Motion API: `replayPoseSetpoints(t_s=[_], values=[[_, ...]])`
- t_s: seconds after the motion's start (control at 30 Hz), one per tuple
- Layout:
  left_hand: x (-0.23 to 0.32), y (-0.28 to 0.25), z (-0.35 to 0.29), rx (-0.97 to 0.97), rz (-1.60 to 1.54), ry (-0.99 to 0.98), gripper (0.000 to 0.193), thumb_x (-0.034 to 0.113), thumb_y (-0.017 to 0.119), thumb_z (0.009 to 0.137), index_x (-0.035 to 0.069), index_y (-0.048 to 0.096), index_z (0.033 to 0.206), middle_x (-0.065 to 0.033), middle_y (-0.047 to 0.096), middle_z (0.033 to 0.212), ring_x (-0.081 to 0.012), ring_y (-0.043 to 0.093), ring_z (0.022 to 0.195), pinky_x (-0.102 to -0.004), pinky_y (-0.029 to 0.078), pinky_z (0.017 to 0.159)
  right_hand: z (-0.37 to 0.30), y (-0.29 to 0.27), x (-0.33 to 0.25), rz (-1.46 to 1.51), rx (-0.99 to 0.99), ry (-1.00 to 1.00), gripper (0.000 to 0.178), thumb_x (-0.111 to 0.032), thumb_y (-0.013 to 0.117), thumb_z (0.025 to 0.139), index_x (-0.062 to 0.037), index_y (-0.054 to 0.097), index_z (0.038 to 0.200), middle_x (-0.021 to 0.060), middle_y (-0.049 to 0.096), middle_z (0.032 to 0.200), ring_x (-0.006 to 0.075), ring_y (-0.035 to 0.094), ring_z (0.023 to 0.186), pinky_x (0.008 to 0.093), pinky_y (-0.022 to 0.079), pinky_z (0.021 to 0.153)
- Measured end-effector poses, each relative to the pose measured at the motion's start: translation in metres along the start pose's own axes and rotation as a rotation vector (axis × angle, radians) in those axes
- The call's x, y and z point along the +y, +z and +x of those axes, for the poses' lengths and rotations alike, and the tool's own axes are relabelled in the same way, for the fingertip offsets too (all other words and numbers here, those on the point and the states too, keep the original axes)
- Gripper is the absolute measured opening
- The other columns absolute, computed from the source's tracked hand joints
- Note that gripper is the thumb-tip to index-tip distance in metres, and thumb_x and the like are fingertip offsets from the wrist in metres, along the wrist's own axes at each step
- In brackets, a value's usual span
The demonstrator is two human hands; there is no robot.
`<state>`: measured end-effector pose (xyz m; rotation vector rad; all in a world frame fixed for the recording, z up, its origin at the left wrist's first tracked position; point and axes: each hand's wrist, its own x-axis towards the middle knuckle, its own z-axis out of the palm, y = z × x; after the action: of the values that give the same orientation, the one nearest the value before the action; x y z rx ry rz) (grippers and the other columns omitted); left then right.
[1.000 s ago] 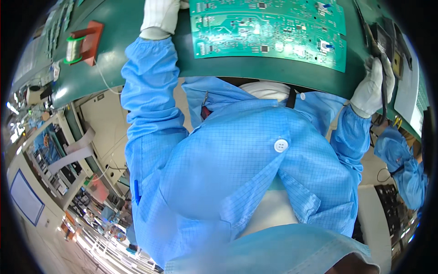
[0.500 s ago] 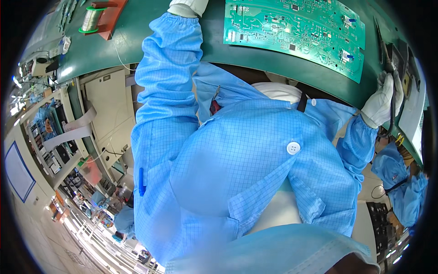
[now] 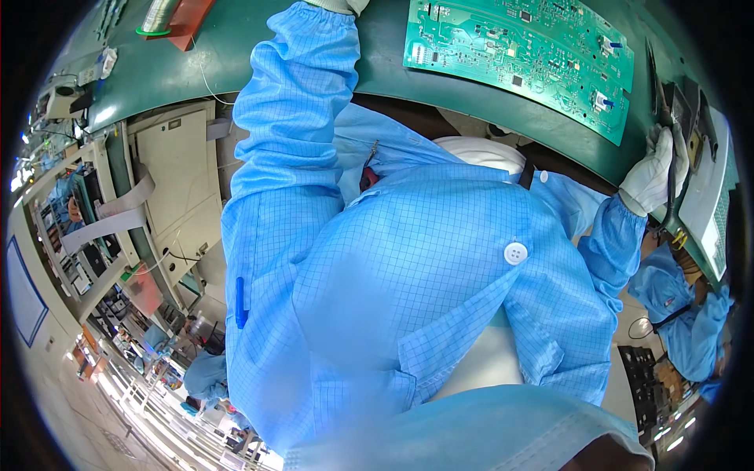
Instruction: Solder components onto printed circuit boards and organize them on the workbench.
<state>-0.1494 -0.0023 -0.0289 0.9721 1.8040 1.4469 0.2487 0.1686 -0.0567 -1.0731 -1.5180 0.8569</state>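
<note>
Well, the right hand [image 3: 652,169], in a white glove, is between two and three o'clock, its thumb and fingers pinching a black tool [image 3: 672,180]. The left hand [image 3: 338,5] is just shy of twelve — the top edge cuts off its fingers, so I can't tell how they grip. Between the hands, at one o'clock, the green board [image 3: 518,64] lies flat on the table [image 3: 173,78]. A wire spool [image 3: 159,16] sits by a red stand [image 3: 188,25] — between ten and eleven.

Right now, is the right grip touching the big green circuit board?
Apart. The head view shows a strip of dark green tabletop between the right grip and the nearest corner of the circuit board.
</note>
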Motion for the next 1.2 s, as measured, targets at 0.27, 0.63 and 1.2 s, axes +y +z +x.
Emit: replayPoseSetpoints(t_s=[0.27,0.63,1.2], values=[[-0.002,-0.003,0.0,-0.011,-0.076,0.039,0.022,0.01,0.07,0.087,0.003,0.054,0.098,-0.0068,0.066,0.091,-0.0091,0.057,0.068,-0.021,0.047,0.059,-0.002,0.003,-0.007,0.092,0.044,-0.01,0.035,-0.013,0.069,0.094,0.0072,0.061,0.121,0.0182,0.07,0.109,0.0213,0.071,0.09,0.0299,0.057,0.081],[0.003,-0.009,-0.001,-0.065,-0.116,0.031,0.022,0.007,0.07,0.083,0.003,0.052,0.094,-0.0114,0.068,0.094,-0.0101,0.057,0.068,-0.0217,0.047,0.061,-0.006,0.005,-0.009,0.074,0.068,0.017,0.031,-0.009,0.068,0.094,0.007,0.063,0.12,0.017,0.07,0.105,0.0177,0.069,0.088,0.0279,0.056,0.079],[-0.002,-0.014,-0.008,0.02,-0.079,0.089,0.024,0.013,0.069,0.09,0.001,0.054,0.105,-0.0125,0.069,0.109,-0.0128,0.062,0.085,-0.0251,0.049,0.072,0.055,-0.088,-0.045,-0.063,0.319,-0.079,0.029,-0.018,0.06,0.097,0.0074,0.063,0.111,0.0187,0.073,0.092,0.0189,0.069,0.073,0.0271,0.051,0.066]])
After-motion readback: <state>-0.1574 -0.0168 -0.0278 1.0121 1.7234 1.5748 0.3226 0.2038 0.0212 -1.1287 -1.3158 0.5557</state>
